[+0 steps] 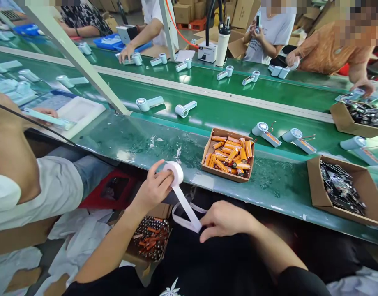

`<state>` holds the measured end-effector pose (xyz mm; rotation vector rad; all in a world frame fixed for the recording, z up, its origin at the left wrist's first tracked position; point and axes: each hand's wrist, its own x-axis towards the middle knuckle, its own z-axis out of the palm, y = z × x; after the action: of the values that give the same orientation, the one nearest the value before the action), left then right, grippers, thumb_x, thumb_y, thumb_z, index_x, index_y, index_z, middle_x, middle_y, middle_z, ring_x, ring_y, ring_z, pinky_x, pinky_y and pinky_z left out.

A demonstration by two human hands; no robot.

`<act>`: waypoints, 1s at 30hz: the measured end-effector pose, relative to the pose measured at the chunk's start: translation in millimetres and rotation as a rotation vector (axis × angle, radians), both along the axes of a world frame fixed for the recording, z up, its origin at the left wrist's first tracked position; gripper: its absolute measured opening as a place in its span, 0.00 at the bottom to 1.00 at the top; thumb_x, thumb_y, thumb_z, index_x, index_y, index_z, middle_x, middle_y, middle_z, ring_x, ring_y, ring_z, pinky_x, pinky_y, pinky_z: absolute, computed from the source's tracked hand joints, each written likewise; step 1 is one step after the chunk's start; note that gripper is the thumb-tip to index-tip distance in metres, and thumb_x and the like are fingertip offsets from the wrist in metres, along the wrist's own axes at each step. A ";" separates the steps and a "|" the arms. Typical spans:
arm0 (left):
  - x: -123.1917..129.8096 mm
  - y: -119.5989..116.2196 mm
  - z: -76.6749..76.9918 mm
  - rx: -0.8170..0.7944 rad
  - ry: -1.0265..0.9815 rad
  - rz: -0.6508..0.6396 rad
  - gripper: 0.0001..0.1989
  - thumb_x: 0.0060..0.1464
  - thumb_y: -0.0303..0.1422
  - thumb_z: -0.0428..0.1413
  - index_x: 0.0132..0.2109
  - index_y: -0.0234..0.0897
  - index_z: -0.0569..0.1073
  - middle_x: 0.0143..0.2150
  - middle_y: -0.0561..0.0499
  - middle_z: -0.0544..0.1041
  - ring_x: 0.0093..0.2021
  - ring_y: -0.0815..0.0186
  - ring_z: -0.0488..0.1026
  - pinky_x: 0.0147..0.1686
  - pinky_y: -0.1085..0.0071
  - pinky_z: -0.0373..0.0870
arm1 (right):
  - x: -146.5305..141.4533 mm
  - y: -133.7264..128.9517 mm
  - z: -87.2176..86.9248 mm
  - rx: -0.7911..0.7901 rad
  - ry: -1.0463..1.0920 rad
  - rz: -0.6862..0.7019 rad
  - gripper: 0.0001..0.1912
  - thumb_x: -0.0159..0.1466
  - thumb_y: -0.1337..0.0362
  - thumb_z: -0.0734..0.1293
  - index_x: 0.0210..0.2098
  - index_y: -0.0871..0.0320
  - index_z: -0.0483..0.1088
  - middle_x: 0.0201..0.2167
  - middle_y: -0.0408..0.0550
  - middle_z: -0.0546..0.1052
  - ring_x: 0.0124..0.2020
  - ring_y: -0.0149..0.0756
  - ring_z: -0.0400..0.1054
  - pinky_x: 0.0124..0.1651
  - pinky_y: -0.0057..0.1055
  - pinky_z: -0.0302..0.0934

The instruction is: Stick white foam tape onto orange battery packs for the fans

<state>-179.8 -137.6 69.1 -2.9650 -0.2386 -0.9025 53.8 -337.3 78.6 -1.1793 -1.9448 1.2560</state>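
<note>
My left hand (pixel 155 186) is closed on a roll of white tape (pixel 177 172), with fingers in its core, just off the near edge of the green workbench. A strip of tape (pixel 187 209) runs down from the roll to my right hand (pixel 222 220), whose thumb and fingers are at its lower end. Part of the strip loops back behind. Beyond my hands, an open cardboard box (pixel 204 164) of orange wrapped batteries (pixel 229 154) sits on the bench.
A cardboard box of dark metal parts (pixel 315 185) stands at right. Light-blue fan units (pixel 182 110) lie along the green conveyor (pixel 207 105). A slanted metal post (pixel 84 65) rises at left. Below left is a box of batteries (pixel 152 238). Other people work across and at left.
</note>
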 end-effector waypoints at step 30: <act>68.2 -40.1 41.2 0.086 0.148 -0.265 0.20 0.64 0.20 0.57 0.59 0.41 0.77 0.57 0.47 0.80 0.73 0.48 0.64 0.61 0.57 0.80 | 80.0 6.2 56.3 0.110 0.079 -0.725 0.18 0.68 0.60 0.72 0.57 0.50 0.80 0.50 0.48 0.85 0.51 0.48 0.80 0.58 0.45 0.74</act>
<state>-111.5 -177.7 110.3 -3.0092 0.1968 -0.6865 133.7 -331.1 134.8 -1.5483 -1.3059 0.7788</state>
